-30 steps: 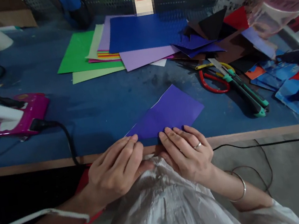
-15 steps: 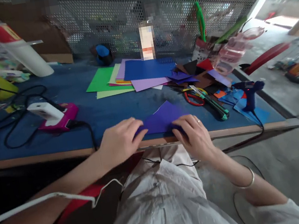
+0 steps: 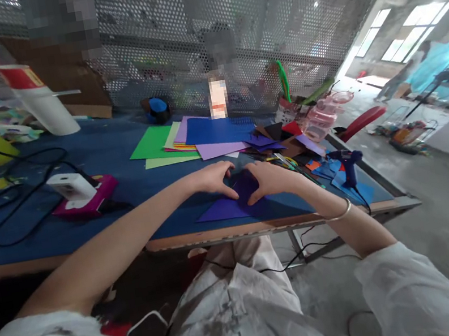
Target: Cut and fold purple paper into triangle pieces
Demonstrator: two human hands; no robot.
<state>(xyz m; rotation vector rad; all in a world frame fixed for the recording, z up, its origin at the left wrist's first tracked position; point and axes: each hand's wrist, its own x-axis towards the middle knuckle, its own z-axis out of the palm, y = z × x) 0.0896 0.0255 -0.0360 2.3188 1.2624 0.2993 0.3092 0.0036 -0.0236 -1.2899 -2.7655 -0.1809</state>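
Note:
A folded sheet of purple paper [image 3: 223, 210] lies near the front edge of the blue table, its straight side towards me. Over its left part is my left hand [image 3: 213, 181], the thumb spread from the curved fingers. Opposite it, my right hand [image 3: 270, 178] arches over the paper's right part, thumb and fingers also apart. A dark shadow falls on the paper between them. Whether the fingertips touch the paper I cannot tell. Just beyond my right hand lie a cutter with a pale blade [image 3: 282, 158] and yellow-handled tool parts, partly hidden.
Coloured paper sheets [image 3: 218, 129] are stacked behind my hands. Paper scraps [image 3: 290, 148], a glue gun [image 3: 348, 165] and a pink bottle [image 3: 321, 117] occupy the right side. Left stand a magenta power strip [image 3: 84, 205] with a white plug, black cables and a white roll [image 3: 42, 106].
Both hands have left the paper's front corners and moved up over its middle, closer together, their fingers spreading. The camera view has tilted up and shifted.

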